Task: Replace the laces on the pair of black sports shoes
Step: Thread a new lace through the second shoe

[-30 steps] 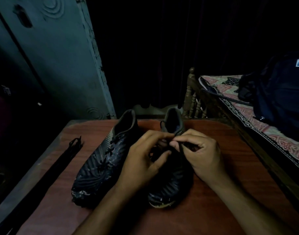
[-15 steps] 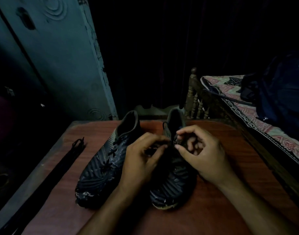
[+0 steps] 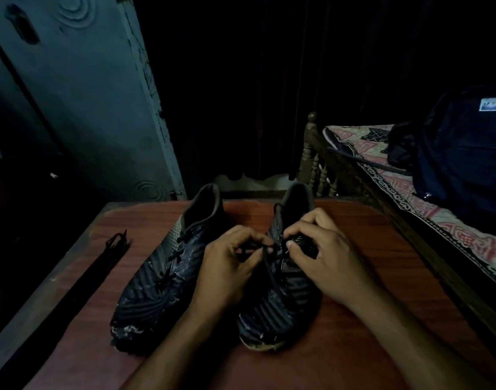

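Observation:
Two black sports shoes stand side by side on the reddish wooden table point(image 3: 367, 243), toes towards me. The left shoe point(image 3: 162, 277) is laced and untouched. Both hands work over the upper eyelets of the right shoe point(image 3: 280, 305). My left hand point(image 3: 227, 266) pinches its black lace point(image 3: 269, 266), which runs down over the shoe's front. My right hand point(image 3: 322, 254) pinches the lace or eyelet edge with thumb and curled fingers, close to the shoe's tongue. A spare black lace point(image 3: 111, 254) lies stretched along the table's left edge.
A teal door point(image 3: 81, 102) stands at the back left. A wooden bed frame point(image 3: 314, 164) with a patterned sheet point(image 3: 409, 198) runs along the right, close to the table, with a dark backpack point(image 3: 460, 153) on it. The room is very dim.
My right hand has shifted slightly up towards the shoe's collar and its fingers have closed tighter. My left hand keeps its pinch, and a loop of lace now shows between the hands.

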`<state>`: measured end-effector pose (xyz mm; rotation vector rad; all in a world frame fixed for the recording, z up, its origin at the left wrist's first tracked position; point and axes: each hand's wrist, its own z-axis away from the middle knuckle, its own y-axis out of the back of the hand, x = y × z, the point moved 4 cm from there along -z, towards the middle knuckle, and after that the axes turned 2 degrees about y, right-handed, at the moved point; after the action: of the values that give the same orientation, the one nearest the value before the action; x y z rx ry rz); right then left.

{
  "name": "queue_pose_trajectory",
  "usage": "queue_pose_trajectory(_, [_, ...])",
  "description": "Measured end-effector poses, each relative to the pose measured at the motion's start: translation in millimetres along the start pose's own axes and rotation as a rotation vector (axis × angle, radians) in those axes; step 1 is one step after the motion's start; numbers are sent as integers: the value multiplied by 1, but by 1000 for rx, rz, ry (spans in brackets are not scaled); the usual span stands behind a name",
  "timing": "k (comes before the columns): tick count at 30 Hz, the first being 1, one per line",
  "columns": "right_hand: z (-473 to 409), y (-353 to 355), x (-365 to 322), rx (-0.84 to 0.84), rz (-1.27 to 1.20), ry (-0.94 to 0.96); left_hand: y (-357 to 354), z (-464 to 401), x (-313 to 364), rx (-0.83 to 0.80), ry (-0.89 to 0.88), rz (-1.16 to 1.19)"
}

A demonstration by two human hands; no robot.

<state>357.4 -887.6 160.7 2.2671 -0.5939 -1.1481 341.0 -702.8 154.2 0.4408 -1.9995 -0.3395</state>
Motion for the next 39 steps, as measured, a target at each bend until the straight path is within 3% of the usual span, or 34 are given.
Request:
queue_pose_trajectory(8, [-1, -2, 2, -11, -5, -29, -4, 1, 5, -52, 5, 44])
queue_pose_trajectory(17, [2, -3, 0, -96, 54, -50, -4, 0, 2, -1, -50, -78])
queue_pose_trajectory(32, [6, -8, -7, -120, 140, -7, 0, -4, -4, -81, 60, 69])
queue_pose_trajectory(39, [5, 4, -18, 131, 83, 78, -6, -4, -12, -131, -37, -4])
